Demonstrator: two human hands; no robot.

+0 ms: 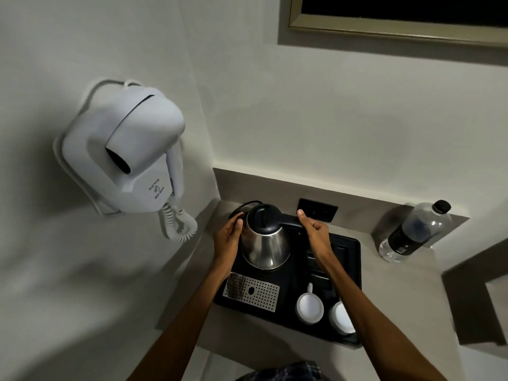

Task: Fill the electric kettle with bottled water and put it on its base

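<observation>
A steel electric kettle (pixel 265 246) with a black lid and black handle stands upright on the black tray (pixel 353 259), over its base, which the kettle body hides. My right hand (pixel 313 229) is wrapped around the handle with the thumb up. The fingers of my left hand (pixel 228 237) lie flat against the kettle's left side. The lid is shut. A clear water bottle (pixel 415 232) with a black cap and dark label stands at the right on the counter, leaning toward the back ledge.
The tray also holds a perforated metal drip grate (pixel 251 291) and two white cups (pixel 309 306), (pixel 341 317). A wall-mounted white hair dryer (pixel 123 158) with a coiled cord hangs at the left. A black power socket (pixel 319 209) sits on the back ledge.
</observation>
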